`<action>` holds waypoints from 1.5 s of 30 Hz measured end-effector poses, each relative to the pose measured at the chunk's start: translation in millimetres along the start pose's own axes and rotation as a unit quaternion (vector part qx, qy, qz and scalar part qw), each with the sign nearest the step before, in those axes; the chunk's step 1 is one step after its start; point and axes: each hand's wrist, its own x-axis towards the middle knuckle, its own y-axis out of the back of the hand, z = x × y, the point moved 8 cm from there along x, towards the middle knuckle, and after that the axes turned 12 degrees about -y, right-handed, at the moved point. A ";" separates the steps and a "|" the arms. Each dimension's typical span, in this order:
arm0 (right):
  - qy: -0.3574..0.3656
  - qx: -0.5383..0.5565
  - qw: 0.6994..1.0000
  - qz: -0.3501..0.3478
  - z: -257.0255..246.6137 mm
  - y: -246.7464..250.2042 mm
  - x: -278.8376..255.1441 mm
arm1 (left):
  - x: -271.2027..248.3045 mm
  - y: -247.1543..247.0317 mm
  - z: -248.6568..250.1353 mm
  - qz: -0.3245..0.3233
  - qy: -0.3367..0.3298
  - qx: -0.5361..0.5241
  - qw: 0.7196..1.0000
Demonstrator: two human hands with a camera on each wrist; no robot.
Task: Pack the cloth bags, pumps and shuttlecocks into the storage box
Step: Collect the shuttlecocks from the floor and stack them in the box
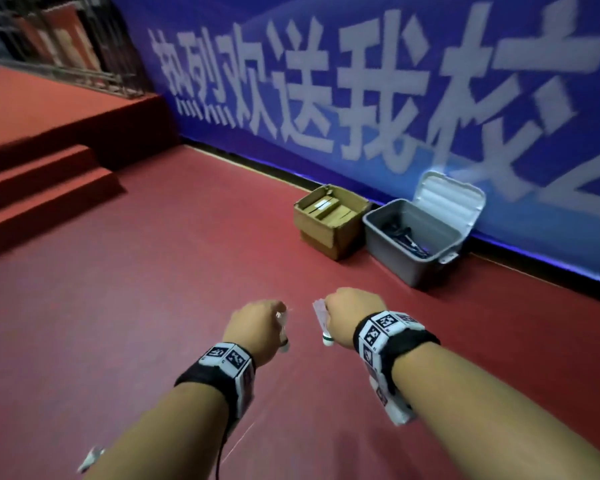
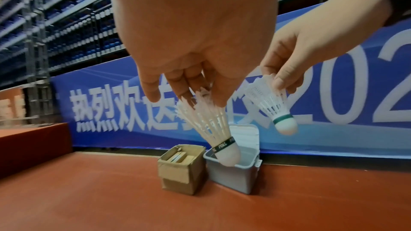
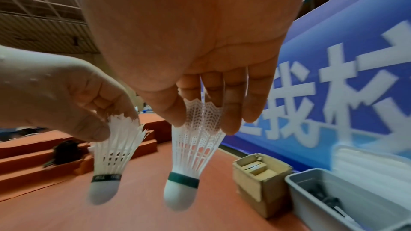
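Note:
My left hand (image 1: 253, 327) pinches the skirt of a feather shuttlecock (image 2: 213, 129) with a black band, cork hanging down. My right hand (image 1: 352, 318) pinches a white plastic-mesh shuttlecock (image 3: 195, 148) with a green band the same way. Both hands hover side by side above the red floor. The grey storage box (image 1: 409, 251) stands ahead to the right by the wall, its lid (image 1: 447, 199) tipped back against the banner, with dark items lying inside. Another shuttlecock (image 1: 90, 459) lies on the floor near my left elbow.
A brown cardboard box (image 1: 326, 220) stands directly left of the storage box. A blue banner (image 1: 361, 81) with white characters covers the wall. Red steps (image 1: 42, 181) rise at the far left. A dark bag (image 3: 66, 150) rests on the steps.

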 end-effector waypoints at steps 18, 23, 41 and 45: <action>-0.264 0.038 0.961 -0.077 259.7 49.9 174.4 | 339.9 -13.2 81.4 -0.044 -0.159 0.027 0.986; -0.323 0.083 0.941 -0.048 271.7 86.9 251.7 | 447.6 16.0 63.4 -0.048 -0.221 0.064 0.972; -0.520 0.224 0.822 -0.059 458.9 69.3 449.7 | 745.7 -5.2 139.9 -0.145 -0.342 0.136 0.918; -0.490 0.242 0.834 -0.074 523.5 71.7 520.0 | 828.2 -4.7 167.7 -0.156 -0.314 0.144 0.925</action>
